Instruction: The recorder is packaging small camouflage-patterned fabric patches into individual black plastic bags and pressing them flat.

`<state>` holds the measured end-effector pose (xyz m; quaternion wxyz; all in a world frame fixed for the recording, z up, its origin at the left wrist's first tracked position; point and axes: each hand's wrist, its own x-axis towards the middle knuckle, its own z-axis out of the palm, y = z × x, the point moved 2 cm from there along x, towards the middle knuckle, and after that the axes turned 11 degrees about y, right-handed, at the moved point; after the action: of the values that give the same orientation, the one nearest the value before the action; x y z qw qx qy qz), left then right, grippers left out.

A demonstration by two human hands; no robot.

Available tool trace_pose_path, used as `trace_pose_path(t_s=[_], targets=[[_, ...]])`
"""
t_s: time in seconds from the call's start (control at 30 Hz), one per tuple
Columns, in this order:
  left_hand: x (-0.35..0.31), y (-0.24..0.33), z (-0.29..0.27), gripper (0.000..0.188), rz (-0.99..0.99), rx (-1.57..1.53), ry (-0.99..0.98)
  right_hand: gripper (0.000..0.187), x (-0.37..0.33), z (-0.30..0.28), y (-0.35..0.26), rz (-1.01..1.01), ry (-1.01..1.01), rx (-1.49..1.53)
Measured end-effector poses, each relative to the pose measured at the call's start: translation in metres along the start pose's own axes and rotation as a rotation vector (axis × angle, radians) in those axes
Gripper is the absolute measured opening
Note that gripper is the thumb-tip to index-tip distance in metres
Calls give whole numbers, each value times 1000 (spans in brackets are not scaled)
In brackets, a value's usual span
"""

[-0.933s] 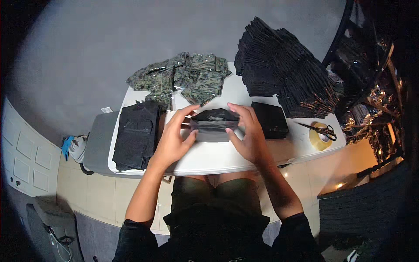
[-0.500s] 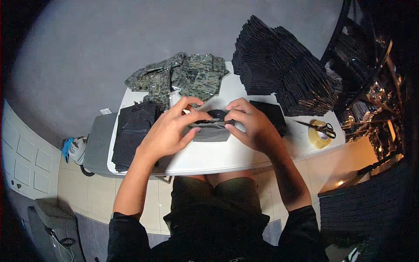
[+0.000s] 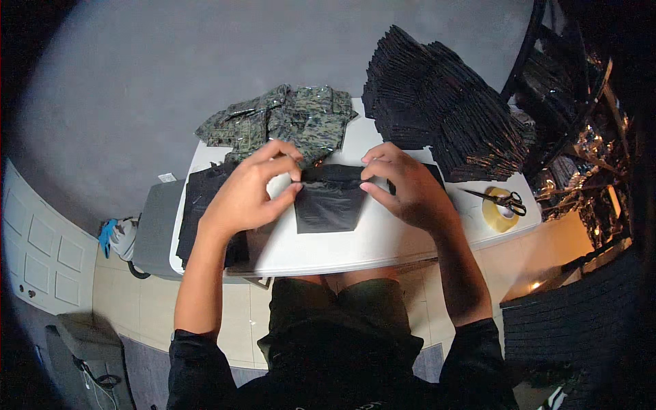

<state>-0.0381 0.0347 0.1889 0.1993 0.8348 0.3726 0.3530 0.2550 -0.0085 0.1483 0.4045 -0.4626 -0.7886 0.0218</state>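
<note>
A black plastic bag (image 3: pixel 329 210) lies flat at the middle of the white table, its upper edge stretched between my two hands. At its left corner my left hand (image 3: pixel 249 188) is closed in a pinch, thumb against fingertips. The right corner is pinched by my right hand (image 3: pixel 408 188), whose thumb and fingers meet on the edge. Just beyond the bag lie camouflage-patterned garments (image 3: pixel 304 123) in shiny clear wrapping. A pile of flat black bags (image 3: pixel 208 215) sits by my left forearm, and a black flat piece is partly hidden behind my right hand.
Large fanned stacks of flat black pieces (image 3: pixel 444 102) cover the table's far right. Scissors (image 3: pixel 509 200) rest across a roll of clear tape (image 3: pixel 499 217) near the right edge of the white table (image 3: pixel 328 256). A grey seat (image 3: pixel 156 222) adjoins the left side.
My hands have moved apart, drawing the bag's upper edge straight. The bunched opening now lies flatter, and more of the bag's front shows.
</note>
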Motion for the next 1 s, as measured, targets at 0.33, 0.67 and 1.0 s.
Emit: trace_pose_path(t_s=[0.33,0.67,1.0], targets=[[-5,-22,9,9,252,-107,1,15,1,-3,-2,-35,15,77],[-10,-17,7,7,210,-143,18,12,-1,-3,-4,-35,-4,78],[-7,-35,18,10,186,-104,-6,13,4,6,-4,-26,-16,104]])
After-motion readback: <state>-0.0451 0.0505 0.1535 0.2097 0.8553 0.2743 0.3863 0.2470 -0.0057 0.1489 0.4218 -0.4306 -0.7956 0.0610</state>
